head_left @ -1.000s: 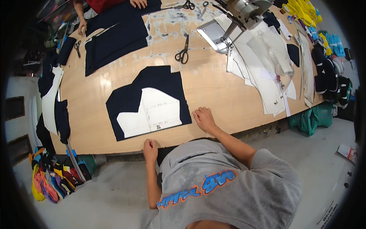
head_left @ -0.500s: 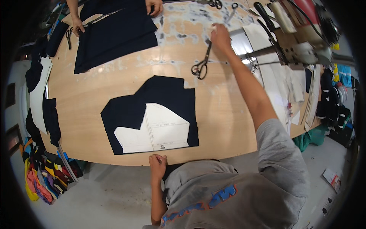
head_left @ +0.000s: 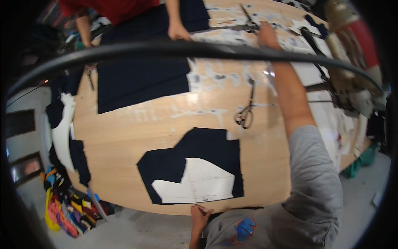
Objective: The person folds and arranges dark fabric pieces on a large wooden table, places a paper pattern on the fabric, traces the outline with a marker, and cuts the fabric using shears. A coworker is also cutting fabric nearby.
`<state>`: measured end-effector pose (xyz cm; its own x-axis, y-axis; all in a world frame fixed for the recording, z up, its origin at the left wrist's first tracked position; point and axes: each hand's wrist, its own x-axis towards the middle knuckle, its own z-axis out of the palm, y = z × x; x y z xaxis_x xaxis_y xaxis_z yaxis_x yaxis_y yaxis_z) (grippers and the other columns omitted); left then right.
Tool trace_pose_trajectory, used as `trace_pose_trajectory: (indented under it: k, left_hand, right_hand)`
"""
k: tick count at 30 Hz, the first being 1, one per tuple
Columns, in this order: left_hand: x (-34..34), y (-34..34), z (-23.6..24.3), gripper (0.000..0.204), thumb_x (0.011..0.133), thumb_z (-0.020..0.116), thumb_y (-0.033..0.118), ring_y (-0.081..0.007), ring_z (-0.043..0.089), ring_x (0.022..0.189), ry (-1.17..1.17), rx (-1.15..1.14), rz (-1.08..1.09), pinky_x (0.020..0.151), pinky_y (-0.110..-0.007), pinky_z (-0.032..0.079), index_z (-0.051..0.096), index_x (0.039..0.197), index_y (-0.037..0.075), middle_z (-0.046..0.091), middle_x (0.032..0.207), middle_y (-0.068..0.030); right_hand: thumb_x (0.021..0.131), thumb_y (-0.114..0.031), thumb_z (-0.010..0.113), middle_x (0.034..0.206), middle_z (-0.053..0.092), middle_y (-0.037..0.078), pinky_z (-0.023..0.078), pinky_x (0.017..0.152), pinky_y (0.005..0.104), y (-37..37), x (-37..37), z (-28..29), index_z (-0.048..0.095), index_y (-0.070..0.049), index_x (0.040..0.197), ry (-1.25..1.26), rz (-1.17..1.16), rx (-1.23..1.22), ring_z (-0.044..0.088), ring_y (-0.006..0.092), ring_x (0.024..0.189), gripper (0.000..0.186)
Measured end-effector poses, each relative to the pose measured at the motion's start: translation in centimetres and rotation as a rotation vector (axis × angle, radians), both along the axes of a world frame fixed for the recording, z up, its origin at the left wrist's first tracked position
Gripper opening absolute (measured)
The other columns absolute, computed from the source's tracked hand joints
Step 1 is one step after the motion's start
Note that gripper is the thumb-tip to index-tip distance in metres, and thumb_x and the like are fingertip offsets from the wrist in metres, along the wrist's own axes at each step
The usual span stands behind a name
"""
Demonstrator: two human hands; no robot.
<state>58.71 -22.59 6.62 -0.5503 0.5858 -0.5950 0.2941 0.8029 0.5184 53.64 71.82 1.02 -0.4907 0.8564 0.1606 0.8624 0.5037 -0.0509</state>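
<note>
My right hand [head_left: 267, 35] reaches across the table beside dark scissors [head_left: 250, 25]; blur hides whether its fingers grip them. My left hand [head_left: 200, 213] is at the near edge with fingers curled, their contents unclear. Just beyond it, a white paper pattern [head_left: 209, 182] lies on dark navy fabric [head_left: 211, 145]. Another pair of black scissors [head_left: 244, 114] lies mid-table, left of my right forearm.
Across the table [head_left: 116, 153], a person in red [head_left: 114, 8] handles navy cloth [head_left: 143, 79]. A thick black cable [head_left: 137, 50] crosses the view. A machine [head_left: 352, 70] and paper sheets [head_left: 336, 124] are right; bright garments [head_left: 62, 211] are piled lower left.
My right hand has moved from the near edge far forward across the table. My left hand stays at the edge. The view has shifted, and a black cable now crosses it.
</note>
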Motion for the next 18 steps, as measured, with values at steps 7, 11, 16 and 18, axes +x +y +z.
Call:
trace_pose_trajectory:
  k: [7, 11, 16, 18]
  left_hand:
    - [-3.2, 1.0, -1.5, 0.062, 0.078, 0.102, 0.038, -0.0373, 0.055, 0.100, -0.045, -0.051, 0.014, 0.088, -0.047, 0.048, 0.056, 0.102, 0.004, 0.054, 0.105, -0.0173]
    - [0.6, 0.7, 1.4, 0.063, 0.082, 0.098, 0.041, -0.0378, 0.055, 0.101, 0.004, -0.174, 0.095, 0.088, -0.047, 0.048, 0.061, 0.113, 0.001, 0.055, 0.106, -0.0167]
    - [-1.7, 4.8, 3.5, 0.065, 0.081, 0.098, 0.047, -0.0398, 0.057, 0.101, 0.017, -0.059, 0.012, 0.089, -0.047, 0.050, 0.056, 0.102, 0.002, 0.056, 0.107, -0.0205]
    - [-0.4, 2.2, 2.3, 0.064, 0.082, 0.098, 0.046, -0.0412, 0.057, 0.101, -0.019, -0.210, 0.113, 0.089, -0.048, 0.050, 0.055, 0.102, 0.002, 0.056, 0.107, -0.0207]
  right_hand:
    - [0.102, -0.025, 0.065, 0.156, 0.060, 0.028, 0.052, 0.116, 0.0586, 14.9, 5.5, -1.9, 0.055, -0.010, 0.159, -0.079, -0.077, 0.253, 0.057, 0.0484, 0.144, 0.060]
    - [0.111, -0.038, 0.054, 0.160, 0.053, 0.037, 0.045, 0.121, 0.0630, 10.9, 0.1, -5.1, 0.051, -0.023, 0.166, 0.117, -0.069, 0.020, 0.050, 0.0538, 0.150, 0.057]
    - [0.115, -0.046, 0.045, 0.165, 0.048, 0.035, 0.041, 0.122, 0.0667, 13.2, 3.2, -5.2, 0.045, -0.027, 0.170, 0.042, -0.242, 0.010, 0.050, 0.0539, 0.151, 0.058]
    - [0.117, -0.046, 0.043, 0.165, 0.051, 0.031, 0.045, 0.120, 0.0655, 11.6, 1.8, -5.8, 0.046, -0.026, 0.169, -0.023, -0.247, -0.010, 0.052, 0.0539, 0.148, 0.056]
